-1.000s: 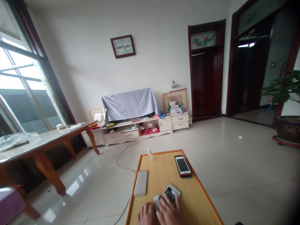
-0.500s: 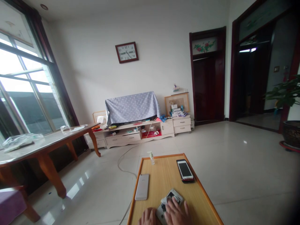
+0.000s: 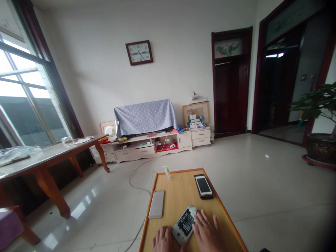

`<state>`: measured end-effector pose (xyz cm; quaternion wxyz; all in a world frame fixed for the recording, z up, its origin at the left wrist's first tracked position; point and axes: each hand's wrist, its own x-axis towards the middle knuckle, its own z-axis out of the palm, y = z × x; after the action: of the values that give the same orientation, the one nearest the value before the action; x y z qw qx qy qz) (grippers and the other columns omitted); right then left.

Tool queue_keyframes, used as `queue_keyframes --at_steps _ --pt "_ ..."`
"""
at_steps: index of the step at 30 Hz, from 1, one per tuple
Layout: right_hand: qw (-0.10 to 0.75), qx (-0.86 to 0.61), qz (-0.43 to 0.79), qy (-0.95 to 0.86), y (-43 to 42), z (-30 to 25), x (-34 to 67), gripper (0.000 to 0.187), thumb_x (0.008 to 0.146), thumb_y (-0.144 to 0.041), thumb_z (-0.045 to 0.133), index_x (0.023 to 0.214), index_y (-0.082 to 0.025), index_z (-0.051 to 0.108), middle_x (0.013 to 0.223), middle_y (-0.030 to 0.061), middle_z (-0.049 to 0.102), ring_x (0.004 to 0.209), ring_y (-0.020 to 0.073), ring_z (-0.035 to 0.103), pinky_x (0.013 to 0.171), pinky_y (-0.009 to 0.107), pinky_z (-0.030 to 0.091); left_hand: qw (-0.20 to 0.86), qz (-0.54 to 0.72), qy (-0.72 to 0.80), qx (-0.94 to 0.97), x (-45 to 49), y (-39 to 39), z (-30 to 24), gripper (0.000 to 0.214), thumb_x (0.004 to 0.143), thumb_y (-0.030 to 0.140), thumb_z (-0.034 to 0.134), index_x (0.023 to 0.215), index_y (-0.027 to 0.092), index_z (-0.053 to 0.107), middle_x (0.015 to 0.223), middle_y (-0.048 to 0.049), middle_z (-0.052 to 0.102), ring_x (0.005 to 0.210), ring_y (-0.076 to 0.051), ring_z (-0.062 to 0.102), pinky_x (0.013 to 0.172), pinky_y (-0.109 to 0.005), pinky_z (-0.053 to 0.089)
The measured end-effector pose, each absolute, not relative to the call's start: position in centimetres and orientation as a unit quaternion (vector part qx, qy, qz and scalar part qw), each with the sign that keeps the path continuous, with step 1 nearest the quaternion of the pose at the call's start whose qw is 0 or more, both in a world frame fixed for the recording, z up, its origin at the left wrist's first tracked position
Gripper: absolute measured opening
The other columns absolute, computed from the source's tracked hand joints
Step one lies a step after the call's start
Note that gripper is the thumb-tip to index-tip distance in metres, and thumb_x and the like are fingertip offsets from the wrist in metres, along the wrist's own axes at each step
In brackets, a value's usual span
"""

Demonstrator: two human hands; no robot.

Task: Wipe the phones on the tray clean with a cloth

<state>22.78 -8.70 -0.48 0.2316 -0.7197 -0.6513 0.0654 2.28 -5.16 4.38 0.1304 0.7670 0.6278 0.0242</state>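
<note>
A person's two hands are working over an opened phone [image 3: 183, 225], which is lying aslant near the close end of a wood-topped bench [image 3: 180, 183], its dark battery area showing. The right hand [image 3: 208, 232] is stretching its fingers out, slightly spread, over a whitish wad [image 3: 193, 211] at the phone's far right corner; whether it is gripping the wad or merely pressing it, one cannot tell. The left hand [image 3: 162, 240] is curling its fingers by the phone's near left edge, apparently steadying it, though its hold is not clear. The work appears to be under way: the phone's inside is already lying bare, while no back cover is closing it. How much handling is left is not showing. A pinkish-silver phone [image 3: 156, 204], a white-fronted phone [image 3: 204, 185] and a pump bottle [image 3: 167, 173] are resting apart from the hands.
</note>
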Motion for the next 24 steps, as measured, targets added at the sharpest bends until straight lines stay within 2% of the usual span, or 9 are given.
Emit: queue_keyframes --at_steps 4,7,12,17,19,21,24 --pt "0.216 -0.667 0.12 -0.702 -10.4 0.0 19.6 0.05 0.101 -0.055 0.032 0.14 -0.036 0.057 0.151 0.0036 0.046 0.142 0.0352 0.04 0.118 0.069 0.017 0.122 0.052 0.621 0.773 2.3 -5.9 4.5 0.064 0.072 0.055 0.059 0.128 0.023 0.059 0.137 -0.0105 0.057 0.129 -0.031 0.047 0.106 -0.04 0.032" --pt "0.238 -0.644 0.163 -0.709 -11.2 0.7 18.4 0.046 0.101 -0.051 0.035 0.138 -0.037 0.059 0.149 0.002 0.05 0.14 0.0318 0.044 0.119 0.063 0.021 0.118 0.077 0.609 0.781 2.2 -6.2 4.3 0.059 0.077 0.056 0.055 0.127 0.024 0.058 0.135 -0.01 0.058 0.126 -0.029 0.048 0.105 -0.038 0.031" --pt "0.367 -0.675 0.197 -0.608 -10.0 0.8 20.0 0.053 0.101 -0.05 0.033 0.142 -0.025 0.057 0.152 0.0089 0.048 0.14 0.0257 0.045 0.117 0.045 0.035 0.111 0.097 0.603 0.784 2.0 -6.3 3.9 0.058 0.078 0.054 0.058 0.126 0.023 0.058 0.134 -0.0099 0.058 0.125 -0.029 0.048 0.105 -0.037 0.03" --pt "0.484 -0.68 0.2 -0.513 -8.6 -0.7 22.3 0.054 0.099 -0.048 0.037 0.138 -0.017 0.059 0.152 0.0127 0.048 0.14 0.0253 0.045 0.115 0.04 0.038 0.116 0.101 0.598 0.786 2.1 -6.0 3.5 0.06 0.076 0.053 0.061 0.128 0.023 0.057 0.136 -0.0091 0.057 0.126 -0.028 0.047 0.106 -0.037 0.03" --pt "0.482 -0.687 0.172 -0.516 -8.5 -1.0 22.6 0.052 0.099 -0.044 0.038 0.138 -0.017 0.059 0.15 0.0127 0.05 0.138 0.0253 0.048 0.113 0.04 0.04 0.117 0.107 0.598 0.786 2.1 -5.9 3.4 0.06 0.075 0.054 0.062 0.128 0.024 0.057 0.135 -0.0087 0.057 0.126 -0.028 0.047 0.107 -0.037 0.029" --pt "0.443 -0.694 0.125 -0.553 -8.6 -0.9 22.6 0.047 0.097 -0.039 0.041 0.136 -0.02 0.06 0.145 0.0118 0.055 0.132 0.026 0.053 0.109 0.041 0.042 0.115 0.105 0.601 0.784 2.1 -5.9 3.4 0.061 0.075 0.054 0.061 0.128 0.024 0.057 0.135 -0.0083 0.057 0.126 -0.028 0.047 0.107 -0.038 0.029" --pt "0.371 -0.693 0.055 -0.616 -8.8 -0.3 22.4 0.036 0.093 -0.031 0.047 0.122 -0.026 0.067 0.125 0.0079 0.069 0.115 0.0268 0.063 0.099 0.042 0.045 0.107 0.096 0.604 0.784 2.1 -5.9 3.4 0.061 0.076 0.055 0.06 0.129 0.023 0.057 0.136 -0.0086 0.057 0.127 -0.028 0.046 0.107 -0.037 0.028"
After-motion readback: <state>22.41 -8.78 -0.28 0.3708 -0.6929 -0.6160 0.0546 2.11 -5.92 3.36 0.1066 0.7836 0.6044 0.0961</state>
